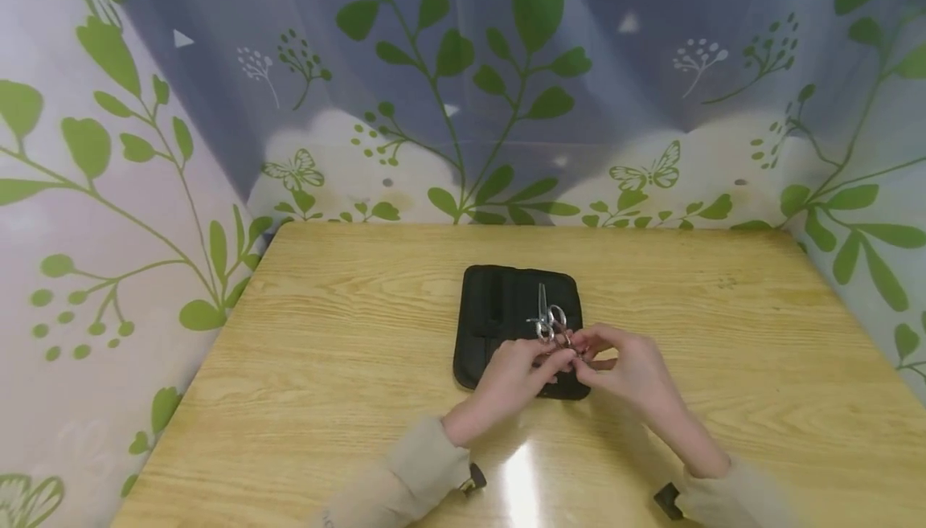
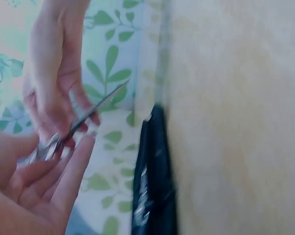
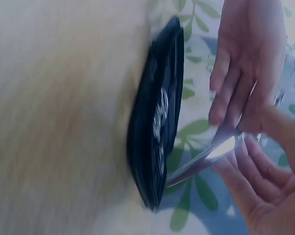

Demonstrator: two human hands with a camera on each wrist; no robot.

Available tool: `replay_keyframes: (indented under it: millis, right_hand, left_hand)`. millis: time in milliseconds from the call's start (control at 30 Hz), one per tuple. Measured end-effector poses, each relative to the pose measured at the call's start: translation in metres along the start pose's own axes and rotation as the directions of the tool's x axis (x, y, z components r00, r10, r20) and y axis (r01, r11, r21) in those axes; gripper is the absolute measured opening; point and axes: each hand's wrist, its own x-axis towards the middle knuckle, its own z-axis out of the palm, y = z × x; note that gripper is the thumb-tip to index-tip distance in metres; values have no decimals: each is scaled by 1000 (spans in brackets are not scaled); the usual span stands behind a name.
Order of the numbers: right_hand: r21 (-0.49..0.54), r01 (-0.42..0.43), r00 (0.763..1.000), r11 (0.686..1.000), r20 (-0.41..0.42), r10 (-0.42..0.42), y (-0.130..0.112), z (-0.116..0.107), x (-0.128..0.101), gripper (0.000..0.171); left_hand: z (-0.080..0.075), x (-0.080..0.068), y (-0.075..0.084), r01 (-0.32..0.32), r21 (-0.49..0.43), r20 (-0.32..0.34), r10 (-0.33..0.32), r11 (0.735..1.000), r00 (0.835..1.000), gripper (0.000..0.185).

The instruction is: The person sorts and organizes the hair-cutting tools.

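A pair of metal scissors (image 2: 101, 103) is held up between both hands, over the near right part of an open black case (image 1: 481, 311). My left hand (image 1: 514, 371) pinches it from the left, thumb on top and fingers under it. From the right, my right hand (image 1: 629, 367) pinches the same scissors with thumb and fingertips. A long shiny blade (image 3: 201, 164) sticks out past the fingers in the right wrist view; the handles are mostly hidden by the hands. Another pair of silver scissors (image 1: 544, 323) lies in the case, its finger rings toward the hands.
The case lies on a wood-grain table (image 1: 347, 335). Behind the table and at both sides hangs a curtain (image 1: 434, 150) with green leaves and butterflies. Dark straps (image 1: 473, 480) sit at the cuffs of the beige sleeves (image 1: 412, 472).
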Motion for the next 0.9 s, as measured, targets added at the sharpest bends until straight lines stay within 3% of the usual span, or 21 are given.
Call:
replay_keyframes:
  millis: [100, 200, 400, 467, 533, 767, 900]
  right_hand:
    - [12, -22, 999, 1000, -41, 23, -5, 10, 1, 24]
    - [3, -15, 998, 1000, -63, 15, -10, 17, 1, 25]
    - [-16, 13, 996, 1000, -84, -14, -17, 21, 3, 25]
    - [-13, 6, 997, 1000, -78, -7, -17, 21, 4, 24]
    - [-10, -10, 997, 1000, -71, 10, -17, 20, 5, 22]
    - [-30, -20, 997, 999, -72, 18, -13, 19, 5, 14]
    - [-8, -41, 997, 999, -63, 41, -10, 18, 4, 13]
  left_hand:
    - [5, -1, -2, 67, -163, -76, -80, 984, 994, 29]
    - [7, -1, -5, 88, -318, -107, -128, 944, 986, 28]
    - [2, 0, -6, 142, -498, -51, -192, 856, 980, 25]
    - [-1, 0, -5, 155, -517, -35, -202, 842, 979, 26]
    - [-3, 1, -3, 166, -525, -24, -210, 835, 977, 26]
    - [-7, 2, -4, 197, -472, 8, -219, 859, 976, 26]
    - [-8, 2, -5, 205, -479, 27, -219, 854, 975, 25]
